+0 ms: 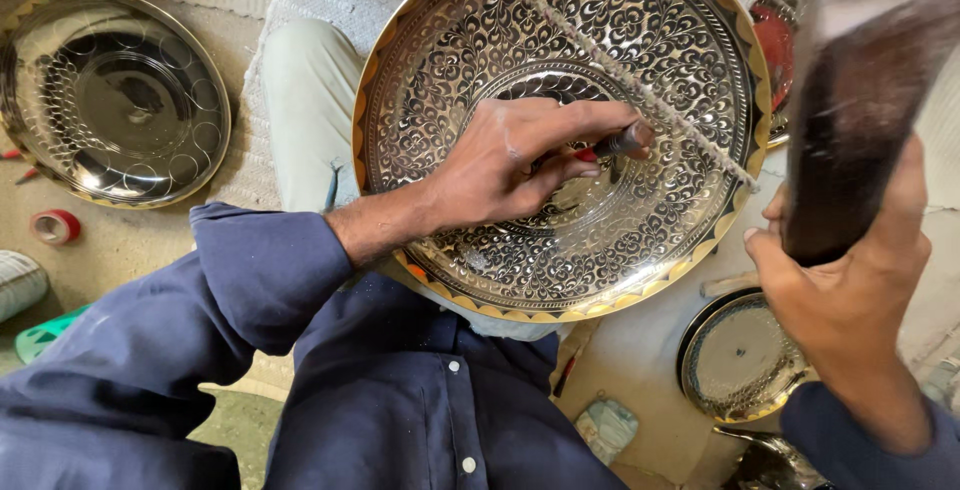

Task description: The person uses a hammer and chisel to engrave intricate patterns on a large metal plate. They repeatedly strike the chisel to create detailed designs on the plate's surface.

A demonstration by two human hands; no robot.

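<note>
Plain plate (110,100) on the floor at far left. Left hand (500,165), grip clenched on a chisel (622,140), tip on the engraved tray (560,130) propped on the knee; the tray looks stiff and heavy, best held by its rim. Right hand (850,300) grasps a raised hammer (860,100)

Engraved brass plate (640,40), tilted on lap
</note>
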